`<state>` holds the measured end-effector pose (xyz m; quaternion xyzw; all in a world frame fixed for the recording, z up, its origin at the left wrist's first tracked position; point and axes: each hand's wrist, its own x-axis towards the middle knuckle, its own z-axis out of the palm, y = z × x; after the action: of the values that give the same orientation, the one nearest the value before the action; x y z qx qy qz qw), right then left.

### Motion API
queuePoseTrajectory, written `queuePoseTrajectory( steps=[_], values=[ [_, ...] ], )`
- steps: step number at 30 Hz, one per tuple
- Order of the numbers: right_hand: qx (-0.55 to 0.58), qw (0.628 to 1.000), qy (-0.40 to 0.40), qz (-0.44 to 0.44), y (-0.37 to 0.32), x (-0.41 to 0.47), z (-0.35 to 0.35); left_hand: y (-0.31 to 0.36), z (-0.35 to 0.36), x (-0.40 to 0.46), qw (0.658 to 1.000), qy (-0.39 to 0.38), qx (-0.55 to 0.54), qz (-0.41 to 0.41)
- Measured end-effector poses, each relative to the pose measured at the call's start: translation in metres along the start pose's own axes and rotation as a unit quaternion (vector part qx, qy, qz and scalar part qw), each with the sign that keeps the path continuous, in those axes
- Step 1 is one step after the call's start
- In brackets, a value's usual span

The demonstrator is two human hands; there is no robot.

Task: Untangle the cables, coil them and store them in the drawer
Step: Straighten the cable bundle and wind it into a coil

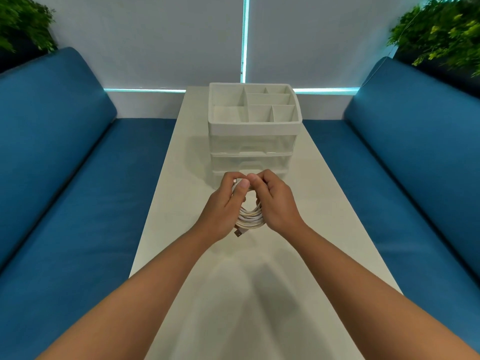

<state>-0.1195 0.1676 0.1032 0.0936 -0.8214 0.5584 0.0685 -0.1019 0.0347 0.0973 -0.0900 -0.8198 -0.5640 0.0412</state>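
Coiling is judged to be in its closing stage as a bundle of white cables (250, 216) is held above a long white table (324, 203), lifted clear of the surface between two bare hands. The left hand (223, 209) is clenched on the left side of the coil, its thumb pressed over the top strands, seemingly so that the loops are kept from springing apart. The right hand (275, 201) is closed on the opposite side, thumb and forefinger pinched at the top of the loop beside the left thumb, where a loose end is probably being tucked or wound; the fingers hide the end itself, so this cannot be confirmed. A USB plug (238, 233) is seen jutting from the bottom of the coil, just below the left palm. No tangle is visible, and no other cable is seen on the table. A white desktop organiser (253, 126) stands just beyond the hands, set square to the person so that its fronts can be reached directly. Its open top tray is divided into compartments, and these appear bare. Two clear drawers (250, 162) beneath the tray are both shut, so storage is judged not yet begun; one hand would need to be freed for a drawer to be pulled open. Blue upholstered benches (78, 190) flank the table on both sides, with green plants (441, 29) above the backrests
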Motion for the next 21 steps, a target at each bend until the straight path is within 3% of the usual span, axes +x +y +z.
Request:
queuePoseTrajectory(
  steps=[4,9,13,21],
  values=[
    [0.022,0.997,-0.054,0.058,0.003,0.007,-0.008,-0.005,-0.003,0.004,0.988,-0.033,-0.121,-0.085],
    [0.119,0.969,-0.155,0.148,-0.001,0.006,-0.011,-0.007,-0.007,0.007,0.986,-0.016,-0.136,-0.096],
    [0.189,0.960,-0.131,0.162,0.001,0.006,-0.010,-0.001,-0.010,0.004,0.979,-0.033,-0.160,-0.118],
    [0.122,0.984,-0.088,0.099,-0.005,0.002,-0.011,0.001,-0.014,-0.002,0.957,-0.062,-0.247,-0.140]
  ],
)
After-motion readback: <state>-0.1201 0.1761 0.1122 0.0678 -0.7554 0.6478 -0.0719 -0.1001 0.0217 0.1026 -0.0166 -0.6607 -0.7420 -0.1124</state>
